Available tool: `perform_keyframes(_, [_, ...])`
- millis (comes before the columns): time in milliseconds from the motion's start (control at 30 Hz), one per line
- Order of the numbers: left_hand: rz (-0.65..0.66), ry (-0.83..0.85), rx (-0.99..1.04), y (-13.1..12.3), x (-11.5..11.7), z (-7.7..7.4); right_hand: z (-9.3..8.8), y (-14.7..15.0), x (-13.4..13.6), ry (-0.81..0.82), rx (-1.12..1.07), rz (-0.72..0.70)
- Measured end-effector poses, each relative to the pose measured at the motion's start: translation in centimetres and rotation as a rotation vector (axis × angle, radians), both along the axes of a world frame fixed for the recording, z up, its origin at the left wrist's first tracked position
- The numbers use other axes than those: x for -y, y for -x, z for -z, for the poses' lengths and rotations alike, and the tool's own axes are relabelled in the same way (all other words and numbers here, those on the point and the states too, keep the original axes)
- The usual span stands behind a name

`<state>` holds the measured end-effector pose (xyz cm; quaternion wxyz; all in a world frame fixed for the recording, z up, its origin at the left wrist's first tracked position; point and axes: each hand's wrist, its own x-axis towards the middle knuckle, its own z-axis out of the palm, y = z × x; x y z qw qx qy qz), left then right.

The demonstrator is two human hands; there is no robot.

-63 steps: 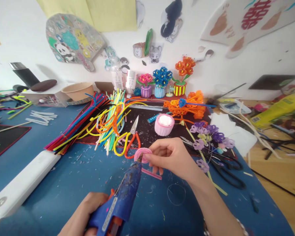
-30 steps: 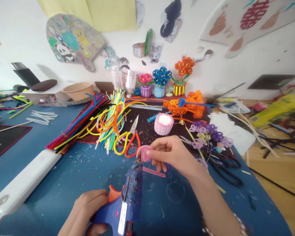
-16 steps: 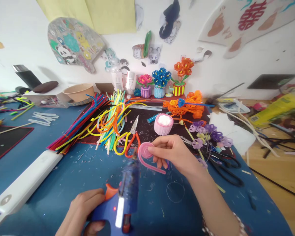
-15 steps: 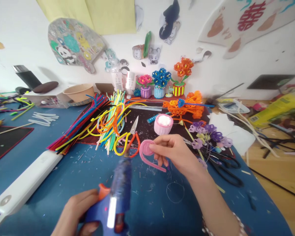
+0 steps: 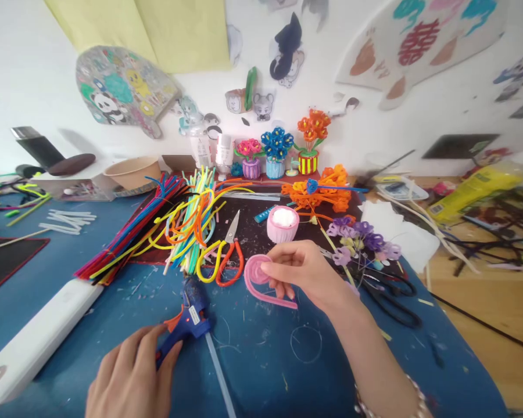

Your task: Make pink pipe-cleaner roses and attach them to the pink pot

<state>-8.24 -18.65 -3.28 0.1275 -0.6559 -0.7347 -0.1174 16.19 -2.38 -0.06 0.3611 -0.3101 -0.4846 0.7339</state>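
My right hand pinches a pink pipe cleaner wound into a flat coil, held just above the blue mat. Its loose tail curves down toward the mat. My left hand is low at the front, fingers loosely on the handle of a blue hot glue gun. The gun lies on the mat, nozzle pointing away from me, and a clear glue stick sticks out of its back. The gun is left of the coil and apart from it.
A pile of coloured pipe cleaners and orange-handled scissors lie behind the gun. A pink cup, purple flowers and black scissors are on the right. A long white tool lies at the left.
The glue gun's nozzle left the pink coil, swung left and down, and now lies on the mat. My right hand kept the coil, whose tail now hangs loose.
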Motion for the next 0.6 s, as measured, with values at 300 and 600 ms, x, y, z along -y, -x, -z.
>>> perform_keyframes(300, [0.276, -0.306, 0.420, -8.0, -5.9, -5.6, -0.5, 0.1, 0.5, -0.043, 0.031, -0.080])
perform_keyframes(600, [0.269, -0.327, 0.579, -8.5, -6.9, -5.4, -0.8, 0.2, 0.7, -0.026, 0.029, -0.054])
